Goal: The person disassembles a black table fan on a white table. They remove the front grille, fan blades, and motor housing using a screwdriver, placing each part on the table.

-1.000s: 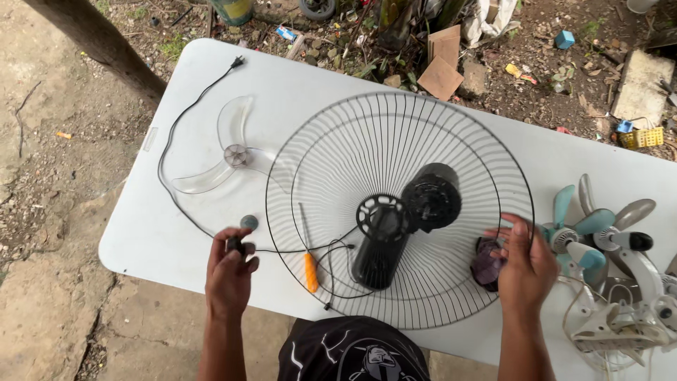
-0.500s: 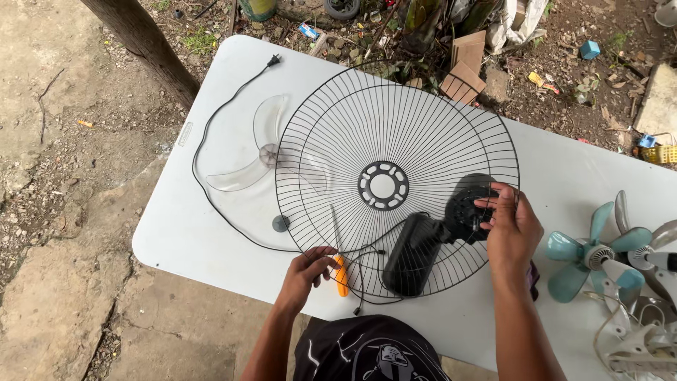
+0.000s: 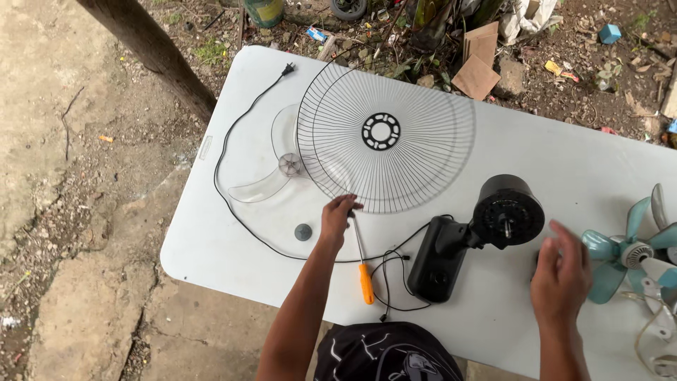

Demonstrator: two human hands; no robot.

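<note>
Far left on the white counter (image 3: 233, 233): a black power cord (image 3: 229, 141) looping close to the edge, liable to snag a sleeve and drag things off. Beside it a clear fan blade (image 3: 271, 169) and a small round cap (image 3: 303, 231), easily rolled away if nudged. Left hand (image 3: 338, 220) gripping the rim of the wire fan guard (image 3: 386, 144), half lifted over the blade; could slip or bend. Orange-handled screwdriver (image 3: 361, 257) just below, near the edge. Black fan motor unit (image 3: 479, 233) lying centre-right, shaft exposed, cord tangled. Right hand (image 3: 560, 271) released, fingers spread, holding nothing, close to the teal fan blades (image 3: 620, 254).
</note>
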